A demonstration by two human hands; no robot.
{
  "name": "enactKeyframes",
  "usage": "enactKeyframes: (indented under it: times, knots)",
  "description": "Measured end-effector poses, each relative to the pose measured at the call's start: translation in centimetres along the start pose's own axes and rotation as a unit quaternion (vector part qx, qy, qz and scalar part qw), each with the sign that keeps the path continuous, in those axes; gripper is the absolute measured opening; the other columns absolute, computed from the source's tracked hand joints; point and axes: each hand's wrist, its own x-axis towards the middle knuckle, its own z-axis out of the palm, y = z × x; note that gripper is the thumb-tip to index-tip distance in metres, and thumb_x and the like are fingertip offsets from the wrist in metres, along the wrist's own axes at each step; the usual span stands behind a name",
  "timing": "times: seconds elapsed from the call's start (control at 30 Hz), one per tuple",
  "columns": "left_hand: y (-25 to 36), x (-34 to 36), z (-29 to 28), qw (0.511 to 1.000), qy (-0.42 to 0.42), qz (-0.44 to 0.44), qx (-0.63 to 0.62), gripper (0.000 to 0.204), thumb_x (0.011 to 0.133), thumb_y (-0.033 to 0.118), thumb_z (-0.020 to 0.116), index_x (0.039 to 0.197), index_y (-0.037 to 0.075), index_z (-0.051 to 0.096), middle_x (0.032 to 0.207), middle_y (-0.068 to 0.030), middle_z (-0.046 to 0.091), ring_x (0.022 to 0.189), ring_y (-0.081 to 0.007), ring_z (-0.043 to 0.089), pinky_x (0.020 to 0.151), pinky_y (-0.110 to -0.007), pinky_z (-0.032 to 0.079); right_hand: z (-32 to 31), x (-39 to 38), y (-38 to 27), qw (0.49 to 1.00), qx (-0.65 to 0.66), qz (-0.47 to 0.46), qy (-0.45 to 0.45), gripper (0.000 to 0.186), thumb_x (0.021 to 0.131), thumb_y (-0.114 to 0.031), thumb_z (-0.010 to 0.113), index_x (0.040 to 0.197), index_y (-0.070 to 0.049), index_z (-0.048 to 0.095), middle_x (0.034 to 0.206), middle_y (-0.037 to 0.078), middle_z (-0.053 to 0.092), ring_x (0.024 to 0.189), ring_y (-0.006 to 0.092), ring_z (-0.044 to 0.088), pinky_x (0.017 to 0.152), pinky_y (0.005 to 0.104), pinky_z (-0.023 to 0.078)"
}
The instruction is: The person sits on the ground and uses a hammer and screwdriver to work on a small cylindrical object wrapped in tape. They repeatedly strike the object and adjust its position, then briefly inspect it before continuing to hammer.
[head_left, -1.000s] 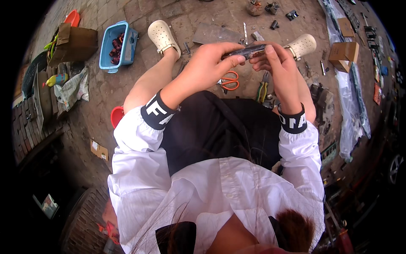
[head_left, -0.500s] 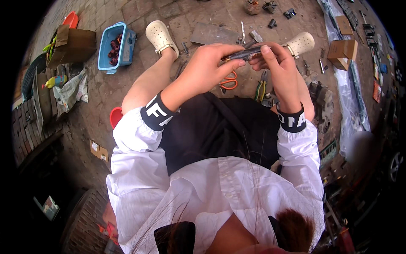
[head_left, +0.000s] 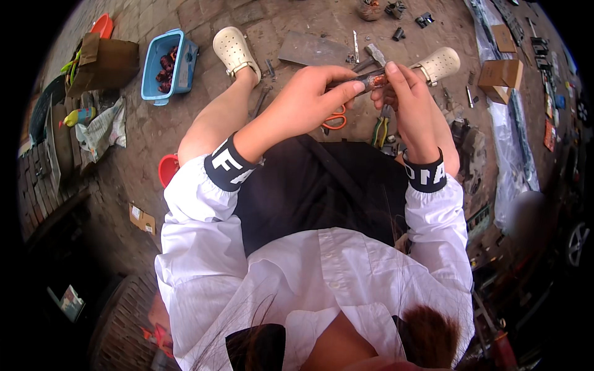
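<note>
In front of me, above my lap, both hands are on a dark, elongated metal piece with a coppery red patch (head_left: 376,80). My left hand (head_left: 312,99) grips its left end between thumb and fingers. At the other end, my right hand (head_left: 409,102) pinches it, thumb uppermost; the lower fingers are curled and partly hidden. Below the hands lie orange-handled scissors (head_left: 335,120) and pliers with green and yellow handles (head_left: 381,128). A hammer (head_left: 375,54) rests on the ground just beyond the piece, its handle partly covered.
A flat metal plate (head_left: 314,49) lies between my feet. To the left stand a blue plastic basin (head_left: 187,73) holding coppery parts, a cardboard box (head_left: 108,65) and a red bowl (head_left: 167,170). Another carton (head_left: 499,75) and plastic sheeting (head_left: 506,148) are at the right.
The dark piece has been turned in my hands, so its coppery patch now shows more. My right thumb has shifted slightly up and the hammer's head is less covered.
</note>
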Motion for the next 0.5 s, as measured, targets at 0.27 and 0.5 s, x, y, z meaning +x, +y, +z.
enactKeyframes:
  times: [0.27, 0.5]
  knots:
    - [0.30, -0.01, -0.14, 0.992, 0.043, 0.064, 0.102, 0.028, 0.087, 0.025, 0.064, 0.102, 0.001, 0.066, 0.074, -0.0104, 0.064, 0.063, -0.0176, 0.059, 0.060, -0.030, 0.047, 0.01, 0.22, -0.08, 1.000, -0.003, -0.018, -0.023, 0.031, 0.097, -0.029, 0.054, 0.098, 0.002, 0.060, 0.082, 0.008, 0.066, 0.070, 0.0119, 0.063, 0.065, 0.0240, 0.050]
    - [0.47, 0.04, -0.48, 0.964, 0.094, 0.123, 0.217, 0.029, 0.079, 0.022, 0.071, 0.102, 0.004, 0.067, 0.085, -0.0150, 0.066, 0.079, -0.0304, 0.062, 0.069, -0.037, 0.049, -0.03, 0.27, -0.10, 0.998, -0.011, -0.039, -0.050, 0.031, 0.098, -0.026, 0.051, 0.110, 0.002, 0.059, 0.088, 0.009, 0.066, 0.078, 0.0129, 0.064, 0.073, 0.0244, 0.051]
